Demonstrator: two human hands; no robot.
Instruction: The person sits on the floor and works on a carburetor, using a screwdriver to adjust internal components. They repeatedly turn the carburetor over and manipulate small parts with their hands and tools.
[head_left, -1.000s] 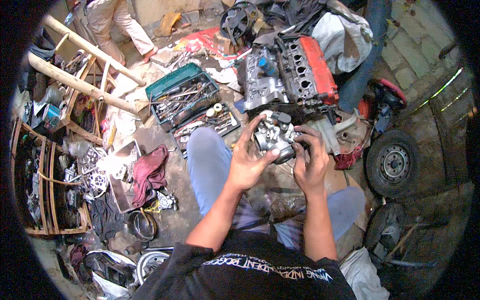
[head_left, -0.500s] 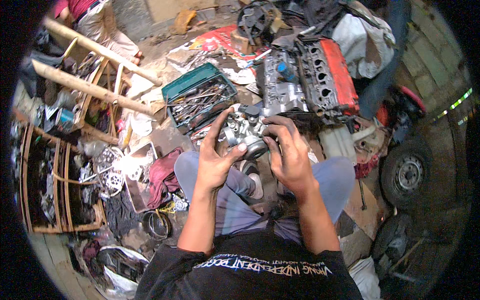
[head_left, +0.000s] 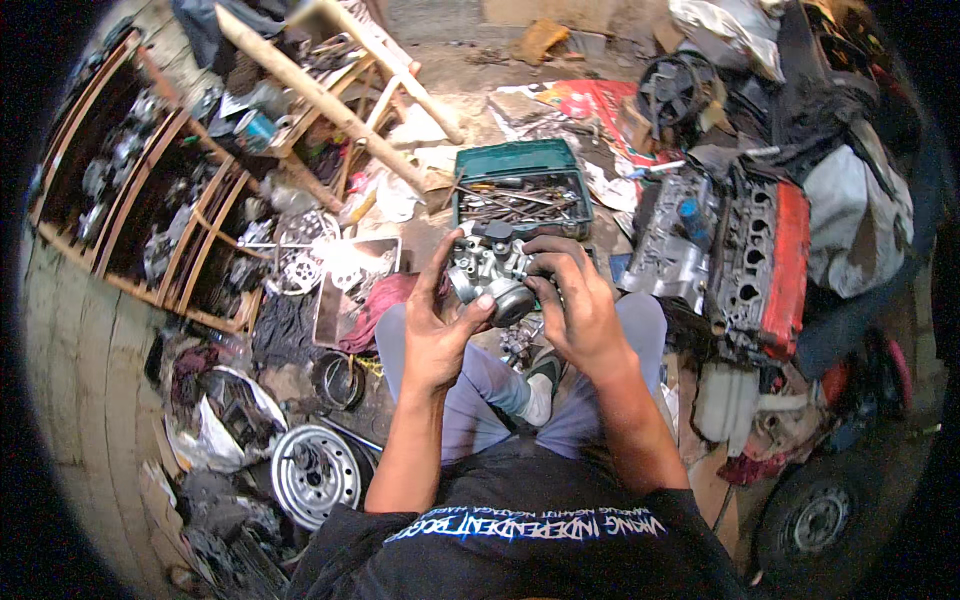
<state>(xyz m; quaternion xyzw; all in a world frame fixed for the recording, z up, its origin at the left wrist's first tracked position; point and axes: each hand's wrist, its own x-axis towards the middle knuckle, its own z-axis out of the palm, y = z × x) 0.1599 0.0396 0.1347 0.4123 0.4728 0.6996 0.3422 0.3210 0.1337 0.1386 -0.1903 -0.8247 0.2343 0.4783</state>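
A silver metal carburetor [head_left: 493, 266] with dark round fittings is held up above my crossed legs. My left hand [head_left: 435, 335] grips it at the left, thumb against the round lower end and forefinger along the side. My right hand [head_left: 580, 310] has its fingers curled on the right side of it. Just beyond the carburetor lies an open green toolbox [head_left: 515, 160] full of metal tools. Small metal parts [head_left: 518, 342] lie on the ground below the carburetor, partly hidden by it.
An engine head [head_left: 745, 265] with a red cover lies to the right, a tyre [head_left: 800, 510] below it. Wooden shelves [head_left: 165, 120] with parts, bamboo poles [head_left: 310, 90] and a metal tray [head_left: 340, 305] are at the left; a silver wheel rim [head_left: 315, 475] is at the lower left.
The whole view has turned, so the surroundings sit further right, and the other person has left the view. Both hands still hold the carburetor, now a little further left than a second ago.
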